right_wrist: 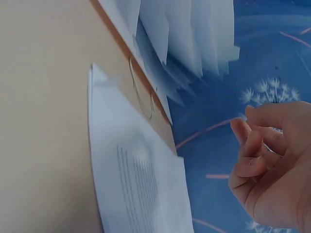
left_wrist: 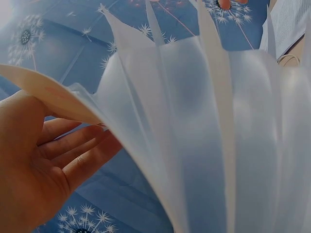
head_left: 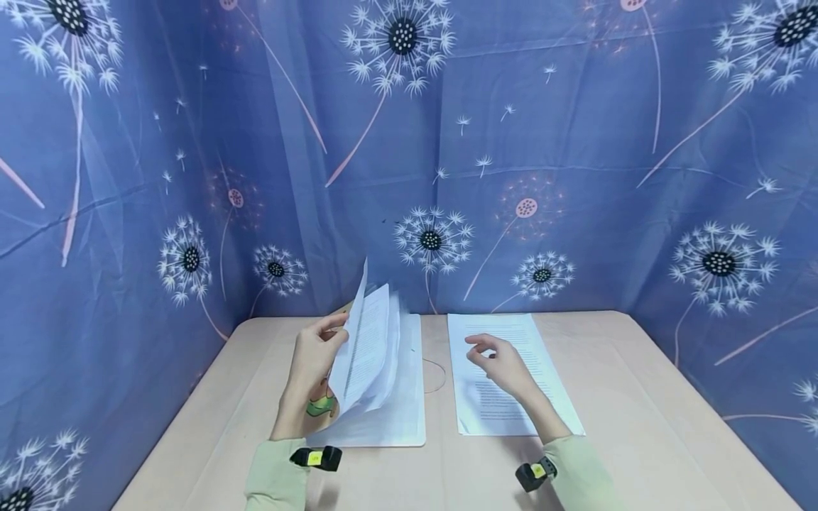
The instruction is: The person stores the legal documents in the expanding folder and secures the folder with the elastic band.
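My left hand (head_left: pixel 311 358) grips the lifted cover and some leaves of a clear-pocket folder (head_left: pixel 405 422), thumb on one side and fingers on the other. Printed sheets (head_left: pixel 367 355) show through the raised pockets. A green picture is on the outside of the cream cover (left_wrist: pixel 48 92). In the left wrist view, the clear pockets (left_wrist: pixel 194 111) fan apart. My right hand (head_left: pixel 505 365) hovers over a printed paper stack (head_left: pixel 488 408), its fingers loosely bent with nothing between them. In the right wrist view, this stack (right_wrist: pixel 136 126) lies apart from the hand.
A thin looped cord (head_left: pixel 441 376) lies between folder and papers. Both rest on a pale table (head_left: pixel 639 426). Blue dandelion-print curtains (head_left: pixel 575 142) stand behind and at both sides of the table.
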Demonstrator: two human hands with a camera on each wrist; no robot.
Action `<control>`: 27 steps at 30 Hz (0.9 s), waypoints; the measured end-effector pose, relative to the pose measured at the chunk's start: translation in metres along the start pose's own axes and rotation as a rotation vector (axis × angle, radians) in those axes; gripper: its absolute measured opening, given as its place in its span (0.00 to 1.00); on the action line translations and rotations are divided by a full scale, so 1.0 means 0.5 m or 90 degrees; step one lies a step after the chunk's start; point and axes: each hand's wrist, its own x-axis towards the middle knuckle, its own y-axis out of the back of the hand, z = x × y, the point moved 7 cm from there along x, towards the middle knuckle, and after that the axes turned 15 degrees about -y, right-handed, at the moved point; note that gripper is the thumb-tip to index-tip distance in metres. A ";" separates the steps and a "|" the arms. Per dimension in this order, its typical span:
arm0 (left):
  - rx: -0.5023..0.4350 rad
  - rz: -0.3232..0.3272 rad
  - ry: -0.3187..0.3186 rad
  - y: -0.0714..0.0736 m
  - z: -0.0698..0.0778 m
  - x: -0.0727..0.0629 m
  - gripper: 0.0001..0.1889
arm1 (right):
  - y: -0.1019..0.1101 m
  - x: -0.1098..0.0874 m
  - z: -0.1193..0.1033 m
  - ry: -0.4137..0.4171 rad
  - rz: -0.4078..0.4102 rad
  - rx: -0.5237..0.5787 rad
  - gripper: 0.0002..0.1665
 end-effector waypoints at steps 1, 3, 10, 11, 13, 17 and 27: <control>-0.001 0.001 0.000 0.000 0.000 0.000 0.19 | 0.005 0.001 0.006 -0.004 0.006 -0.002 0.20; -0.002 0.001 0.002 -0.001 0.001 0.000 0.19 | 0.015 0.002 0.017 -0.008 0.018 -0.008 0.20; 0.000 0.002 0.002 -0.001 0.002 -0.001 0.19 | 0.044 0.003 0.043 -0.019 0.035 -0.021 0.20; 0.000 0.001 0.002 -0.001 0.002 0.000 0.19 | 0.048 0.003 0.045 -0.019 0.036 -0.024 0.20; 0.000 0.001 0.002 -0.001 0.002 0.000 0.19 | 0.056 0.003 0.051 -0.019 0.038 -0.028 0.20; -0.001 0.002 0.004 -0.001 0.000 0.000 0.19 | 0.072 0.004 0.067 -0.022 0.043 -0.021 0.21; 0.000 0.000 0.009 -0.002 -0.004 -0.001 0.18 | 0.099 0.003 0.105 -0.027 0.057 -0.027 0.23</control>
